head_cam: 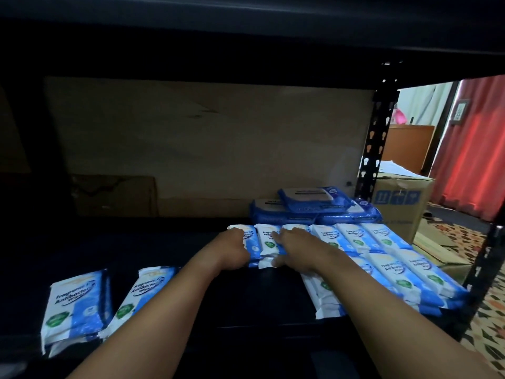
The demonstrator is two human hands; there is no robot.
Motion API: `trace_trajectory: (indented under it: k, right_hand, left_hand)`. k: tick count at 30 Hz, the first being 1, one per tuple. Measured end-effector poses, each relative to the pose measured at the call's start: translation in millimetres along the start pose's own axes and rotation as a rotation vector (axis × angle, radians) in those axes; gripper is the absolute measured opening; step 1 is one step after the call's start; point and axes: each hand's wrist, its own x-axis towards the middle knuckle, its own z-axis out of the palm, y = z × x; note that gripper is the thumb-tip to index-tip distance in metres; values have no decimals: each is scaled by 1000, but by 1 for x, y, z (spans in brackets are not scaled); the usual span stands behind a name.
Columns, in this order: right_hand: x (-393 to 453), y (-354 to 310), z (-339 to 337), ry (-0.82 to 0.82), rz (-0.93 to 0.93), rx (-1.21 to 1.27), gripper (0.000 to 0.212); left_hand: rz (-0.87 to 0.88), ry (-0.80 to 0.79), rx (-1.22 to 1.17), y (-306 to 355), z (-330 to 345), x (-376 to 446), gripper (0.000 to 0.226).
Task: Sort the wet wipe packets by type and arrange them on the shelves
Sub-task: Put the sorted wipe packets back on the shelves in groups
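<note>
On the dark shelf [246,302], several blue-and-white antibacterial wipe packets [355,236] lie in a row, with more packets [404,274] in front at the right. My left hand [233,250] grips the leftmost packet [250,237] of the row at its left edge. My right hand [293,248] lies with spread fingers on the neighbouring packets [267,242], touching their near ends. Behind the row sit larger dark blue wipe packs [314,206], one stacked on the others. Two loose packets [78,302] lie at the shelf's front left.
A cardboard sheet [205,143] backs the shelf. The black rack post [374,138] stands at the right, with a cardboard box [399,203] and a red curtain [472,143] beyond it. The upper shelf hangs low overhead. A patterned floor shows at the lower right.
</note>
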Motion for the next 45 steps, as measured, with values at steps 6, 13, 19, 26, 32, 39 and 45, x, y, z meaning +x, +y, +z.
trace_trajectory:
  k: [6,13,19,26,32,39,45]
  right_hand:
    - [11,4,14,-30,13,-142,73]
    - [10,4,15,-35,5,-143,74]
    - [0,-18,5,-20,-53,-133,79]
    - [-7,-114,-4,188,-445,3,66]
    - [-19,-185,1,-7,-566,95,95]
    - [-18,-206,15,-115,-548,12,103]
    - [-20,-196,15,-110,-555,27,96]
  left_hand:
    - [-16,36,3,7,-3,-4,83]
    - [-4,63,-33,6,-3,-11,95]
    - [70,86,-18,2,-7,-29,74]
    - [27,299,129,-42,-63,-69,58]
    - [-294,472,318,-111,-105,-124,53]
    - [-414,399,62,-157,-111,-158,52]
    - [-310,470,-177,-158,-93,-152,44]
